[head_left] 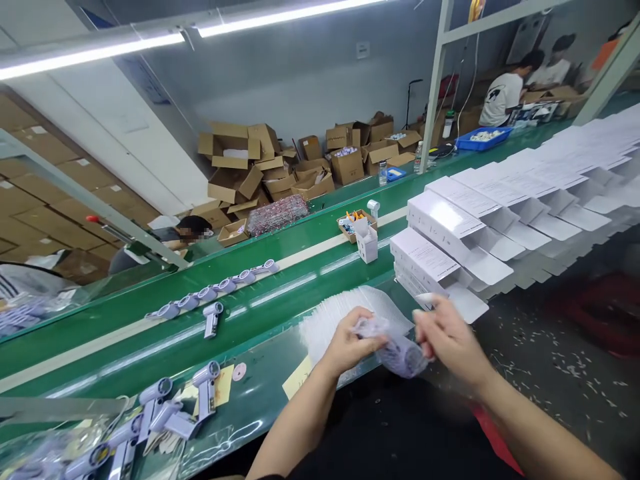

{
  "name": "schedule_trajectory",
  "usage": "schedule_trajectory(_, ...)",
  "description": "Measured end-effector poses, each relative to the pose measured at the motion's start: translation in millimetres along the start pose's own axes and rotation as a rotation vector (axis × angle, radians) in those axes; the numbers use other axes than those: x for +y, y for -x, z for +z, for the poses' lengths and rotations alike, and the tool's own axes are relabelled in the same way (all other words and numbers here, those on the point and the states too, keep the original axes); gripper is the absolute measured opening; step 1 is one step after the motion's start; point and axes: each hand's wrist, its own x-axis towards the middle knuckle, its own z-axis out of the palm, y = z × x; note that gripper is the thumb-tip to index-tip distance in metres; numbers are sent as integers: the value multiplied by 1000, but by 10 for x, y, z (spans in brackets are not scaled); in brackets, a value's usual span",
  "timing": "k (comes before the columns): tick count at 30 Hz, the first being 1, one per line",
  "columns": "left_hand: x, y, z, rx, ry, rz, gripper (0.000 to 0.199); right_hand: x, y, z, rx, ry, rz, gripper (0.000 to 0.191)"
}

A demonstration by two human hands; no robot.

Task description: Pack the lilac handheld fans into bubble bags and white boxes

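My left hand [353, 341] is closed around the gathered end of a clear plastic bag, with a lilac handheld fan [403, 359] inside, shaped like a small hair dryer. The fan hangs at a tilt over the bench's front edge, its round end toward my right hand. Beside that end, my right hand [447, 340] has its fingers curled in, slightly blurred; what they pinch, if anything, is hidden. Behind my left hand lies a fanned stack of translucent bubble-wrap sleeves [345, 313]. Open white boxes [425, 257] are stacked just beyond my right hand.
Several lilac fans [205, 393] lie at the left on the green bench. A row of fans [217, 290] sits on the conveyor belt [280, 287]. A small carton [357, 227] holds colored parts. Cardboard boxes and other people are in the background.
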Motion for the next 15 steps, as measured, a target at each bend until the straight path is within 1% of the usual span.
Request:
schedule_trajectory(1, -10, 34, -69, 121, 10, 4, 35, 59, 0, -99, 177, 58, 2, 54)
schedule_trajectory(2, -11, 63, -150, 240, 34, 15, 33, 123, -20, -192, 318, 100, 20, 67)
schedule_trajectory(3, -4, 84, -237, 349, 70, 30, 31, 191, -58, -266, 409, 116, 49, 77)
schedule_trajectory(4, 7, 98, -320, 443, 112, 41, 30, 261, -111, -311, 450, 99, 82, 82)
schedule_trajectory(5, 24, 109, -397, 516, 156, 43, 31, 329, -170, -323, 463, 56, 108, 81)
schedule_trajectory(6, 43, 119, -465, 568, 199, 37, 31, 393, -225, -303, 475, -2, 119, 75)
schedule_trajectory(8, 84, 147, -580, 642, 266, 14, 33, 500, -290, -191, 507, -111, 106, 57)
schedule_trajectory(10, 115, 192, -689, 706, 305, 0, 34, 583, -271, -32, 520, -172, 63, 44)
schedule_trajectory(13, 110, 263, -882, 811, 383, 7, 34, 695, -204, 181, 458, -132, -27, 33)
schedule_trajectory(15, 72, 279, -1026, 888, 456, 29, 35, 769, -288, 282, 402, 16, -130, 27)
